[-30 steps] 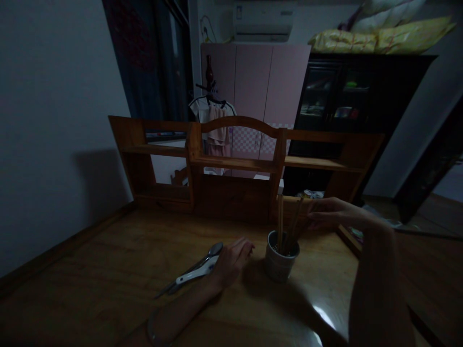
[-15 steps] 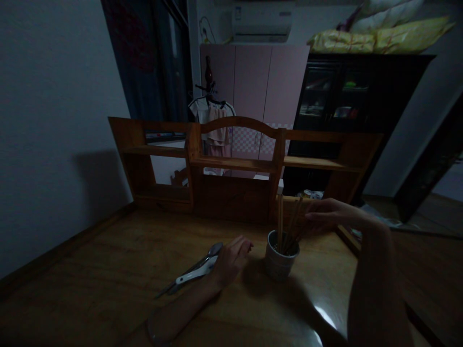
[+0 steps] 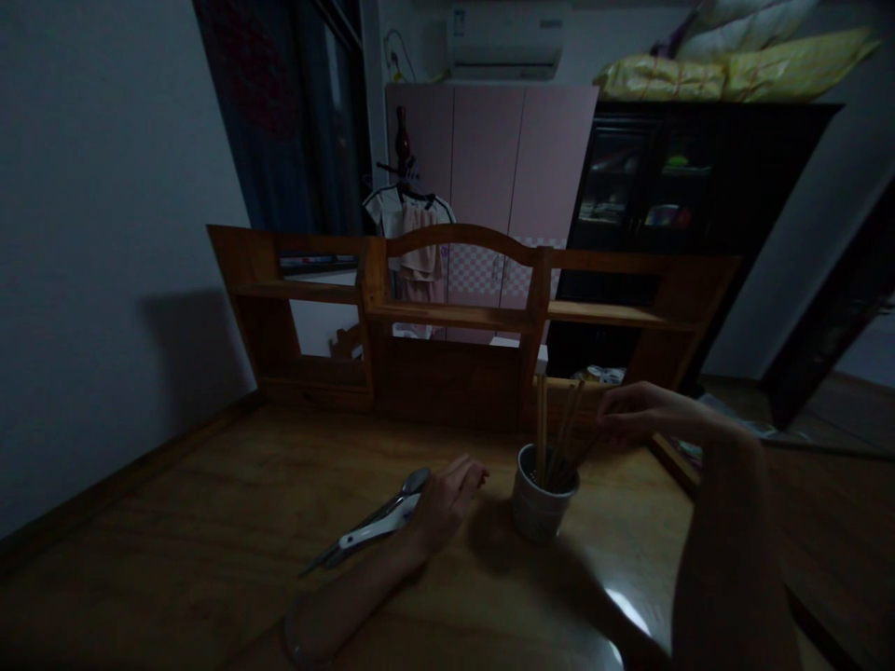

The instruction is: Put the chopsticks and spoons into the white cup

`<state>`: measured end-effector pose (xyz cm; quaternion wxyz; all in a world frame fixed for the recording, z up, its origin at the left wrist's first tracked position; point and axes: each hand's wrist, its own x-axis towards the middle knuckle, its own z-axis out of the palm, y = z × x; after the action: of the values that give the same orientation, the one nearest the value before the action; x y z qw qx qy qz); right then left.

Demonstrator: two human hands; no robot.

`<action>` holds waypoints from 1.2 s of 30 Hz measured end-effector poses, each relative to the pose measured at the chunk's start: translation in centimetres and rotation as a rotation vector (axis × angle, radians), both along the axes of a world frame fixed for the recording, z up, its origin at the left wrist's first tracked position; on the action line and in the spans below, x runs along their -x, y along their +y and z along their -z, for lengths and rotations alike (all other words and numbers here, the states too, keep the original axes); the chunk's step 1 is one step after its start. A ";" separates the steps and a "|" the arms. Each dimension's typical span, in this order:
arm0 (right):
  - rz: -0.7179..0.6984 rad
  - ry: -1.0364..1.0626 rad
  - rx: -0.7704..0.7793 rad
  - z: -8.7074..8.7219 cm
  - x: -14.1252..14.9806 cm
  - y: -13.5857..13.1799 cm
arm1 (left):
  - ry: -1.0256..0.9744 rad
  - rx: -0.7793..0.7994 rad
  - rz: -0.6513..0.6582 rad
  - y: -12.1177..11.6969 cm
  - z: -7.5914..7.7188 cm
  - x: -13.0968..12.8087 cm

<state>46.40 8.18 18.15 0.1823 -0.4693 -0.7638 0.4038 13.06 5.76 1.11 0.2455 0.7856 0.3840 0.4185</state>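
Note:
A pale cup (image 3: 538, 508) stands on the wooden desk (image 3: 210, 522) and holds several wooden chopsticks (image 3: 552, 429) sticking up. My right hand (image 3: 640, 415) is just right of the cup, fingers pinched on the tops of the leaning chopsticks. My left hand (image 3: 447, 503) rests on the desk left of the cup, fingers loosely curled and apart, holding nothing. Beside it lie spoons (image 3: 381, 524), one metal and one white-handled, touching the hand's edge.
A wooden shelf unit (image 3: 454, 312) runs along the back of the desk. Behind it are a pink wardrobe (image 3: 510, 168), hanging clothes (image 3: 412, 233) and a dark glass cabinet (image 3: 664, 196). A white wall (image 3: 104, 233) borders the left. The room is dim.
My right hand has drifted slightly left and lower with the chopsticks settling into the cup. The left hand and spoons stay put.

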 end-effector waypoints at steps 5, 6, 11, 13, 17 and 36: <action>-0.020 -0.014 -0.001 -0.1 0.2 -0.2 | 0.019 -0.016 -0.003 0.1 0.3 0.0; -0.023 -0.014 -0.002 -0.1 0.2 -0.3 | 0.017 -0.011 -0.002 0.1 0.3 0.0; -0.018 -0.041 -0.033 -0.4 0.5 -0.6 | 0.024 0.002 0.006 0.0 0.1 0.0; -0.025 -0.068 -0.059 -0.5 0.6 -0.6 | 0.011 0.009 0.000 0.0 0.0 0.0; 0.024 -0.100 -0.148 -0.6 0.3 -0.3 | 0.008 0.017 -0.006 -0.1 -0.1 0.0; 0.086 0.012 -0.341 -0.3 0.6 0.9 | 0.038 -0.011 0.008 0.0 0.0 -0.1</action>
<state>45.84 9.04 18.49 0.2809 -0.4614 -0.7995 0.2628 13.19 5.78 1.08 0.2356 0.7963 0.3830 0.4046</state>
